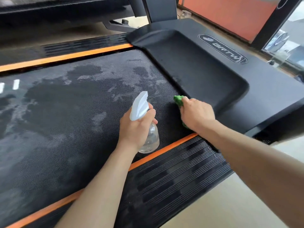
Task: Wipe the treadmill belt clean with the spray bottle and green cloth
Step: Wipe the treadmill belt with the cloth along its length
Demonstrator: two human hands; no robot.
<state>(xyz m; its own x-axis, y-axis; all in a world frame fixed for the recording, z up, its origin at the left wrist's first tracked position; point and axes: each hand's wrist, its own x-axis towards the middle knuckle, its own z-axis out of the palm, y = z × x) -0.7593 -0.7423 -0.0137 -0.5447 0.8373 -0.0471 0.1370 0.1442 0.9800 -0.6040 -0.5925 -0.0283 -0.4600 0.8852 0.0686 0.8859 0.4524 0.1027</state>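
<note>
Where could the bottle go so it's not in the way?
The ribbed side rail, just past the orange stripe below the spray bottle, is bare. The wet belt is open but needs wiping. It's crowded by the motor cover, where the right hand presses the green cloth.

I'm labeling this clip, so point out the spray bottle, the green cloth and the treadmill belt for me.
spray bottle (150,139), head view, on its clear lower body below the left hand.
green cloth (178,99), head view, on the bunched end past the right hand's fingers.
treadmill belt (69,109), head view, on bare textured surface.
</note>
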